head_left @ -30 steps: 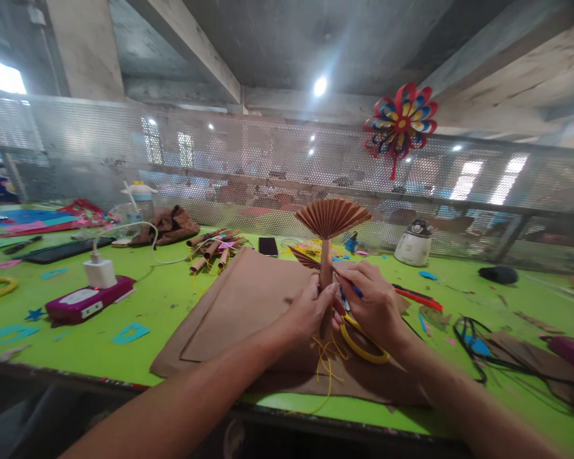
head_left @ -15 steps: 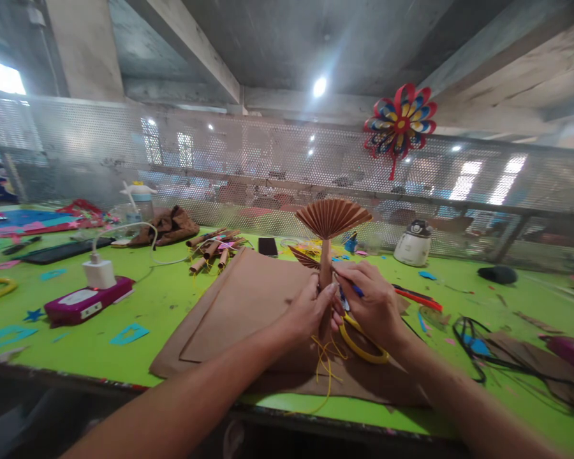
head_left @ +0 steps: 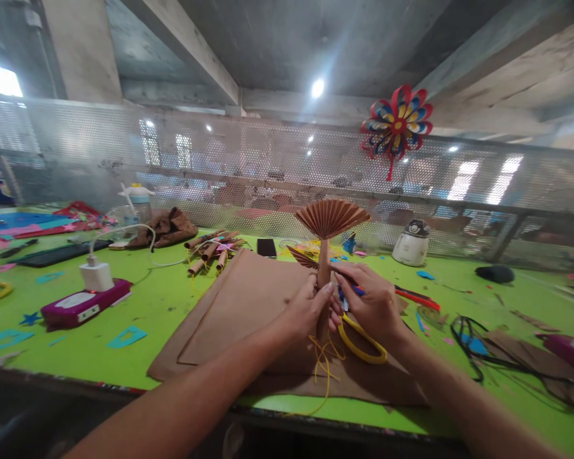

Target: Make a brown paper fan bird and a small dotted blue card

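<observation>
Upright in front of me stands a brown paper craft: a pleated paper fan (head_left: 333, 218) tops a rolled paper tube (head_left: 323, 255). A smaller pleated piece (head_left: 302, 257) juts out on the tube's left side. My left hand (head_left: 312, 303) is wrapped round the tube. Against its right side, the fingertips of my right hand (head_left: 370, 296) are drawn together; what they pinch is hidden. Below the right hand lie yellow-handled scissors (head_left: 367, 349), partly covered. Something blue (head_left: 358, 290) shows behind its fingers. Yellow string (head_left: 326, 366) hangs loosely beneath the tube.
Brown paper sheets (head_left: 239, 306) lie under my hands on the green table (head_left: 172, 306). Rolled paper tubes (head_left: 210, 252) are piled behind. A purple power strip (head_left: 87, 305) with a white charger is at left. On the right are a red-handled tool (head_left: 418, 297), black cable (head_left: 469, 357) and white jar (head_left: 411, 245).
The fingers of my right hand have shifted slightly against the tube's side. My left hand keeps its hold, and the view has moved a little.
</observation>
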Tool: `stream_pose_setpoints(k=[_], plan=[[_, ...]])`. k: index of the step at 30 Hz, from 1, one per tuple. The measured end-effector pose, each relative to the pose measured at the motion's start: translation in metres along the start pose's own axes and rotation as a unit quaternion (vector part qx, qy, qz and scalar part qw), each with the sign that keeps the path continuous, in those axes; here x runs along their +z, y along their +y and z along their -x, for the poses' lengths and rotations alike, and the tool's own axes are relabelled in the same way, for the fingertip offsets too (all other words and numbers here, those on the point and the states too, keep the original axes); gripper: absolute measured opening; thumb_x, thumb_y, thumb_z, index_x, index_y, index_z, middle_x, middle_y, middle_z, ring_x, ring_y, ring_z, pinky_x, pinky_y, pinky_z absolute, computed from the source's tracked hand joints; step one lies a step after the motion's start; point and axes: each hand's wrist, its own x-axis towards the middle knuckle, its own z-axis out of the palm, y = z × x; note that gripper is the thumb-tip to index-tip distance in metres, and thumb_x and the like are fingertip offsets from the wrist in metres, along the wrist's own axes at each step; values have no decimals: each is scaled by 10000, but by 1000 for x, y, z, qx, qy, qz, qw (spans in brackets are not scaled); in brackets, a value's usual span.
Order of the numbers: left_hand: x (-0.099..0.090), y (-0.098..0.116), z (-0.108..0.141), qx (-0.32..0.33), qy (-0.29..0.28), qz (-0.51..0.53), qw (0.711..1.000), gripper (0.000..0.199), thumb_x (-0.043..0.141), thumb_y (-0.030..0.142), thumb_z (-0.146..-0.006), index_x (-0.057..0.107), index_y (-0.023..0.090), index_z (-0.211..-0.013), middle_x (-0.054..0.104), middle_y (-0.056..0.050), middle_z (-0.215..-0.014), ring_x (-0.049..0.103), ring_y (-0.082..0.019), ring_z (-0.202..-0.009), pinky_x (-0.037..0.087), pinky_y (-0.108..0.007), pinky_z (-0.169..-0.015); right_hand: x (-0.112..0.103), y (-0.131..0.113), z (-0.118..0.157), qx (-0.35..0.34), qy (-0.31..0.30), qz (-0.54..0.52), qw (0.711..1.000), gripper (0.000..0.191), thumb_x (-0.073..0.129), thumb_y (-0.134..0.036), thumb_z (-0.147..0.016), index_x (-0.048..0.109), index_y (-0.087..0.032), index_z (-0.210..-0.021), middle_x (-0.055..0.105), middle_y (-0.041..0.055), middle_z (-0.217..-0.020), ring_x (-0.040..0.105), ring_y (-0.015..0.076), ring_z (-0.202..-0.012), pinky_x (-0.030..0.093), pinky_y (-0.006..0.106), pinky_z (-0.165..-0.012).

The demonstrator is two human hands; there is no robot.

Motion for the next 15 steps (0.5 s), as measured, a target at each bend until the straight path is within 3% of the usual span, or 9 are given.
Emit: stream_pose_setpoints(k=[6,15], plan=[[-3,-8,-4,-5,10,-16,1000,303,501,458,-852,378,189,-918,549,8,-676,532,-101,-516,429,-237,-495,0,4,0,-22,-3,-2,1000,221,503,-159,-889,638,-207,-1057,676,71,-976,620,186,-917,510,353,-826],[1,2,4,15,5,-39,999,283,485,458,-859,387,193,-866,528,20,-669,536,-96,-533,439,-240,-522,1,3,0,-59,-3,28,998,220,488,-150,-896,631,-191,-1058,664,89,-975,605,202,-918,508,372,-822]])
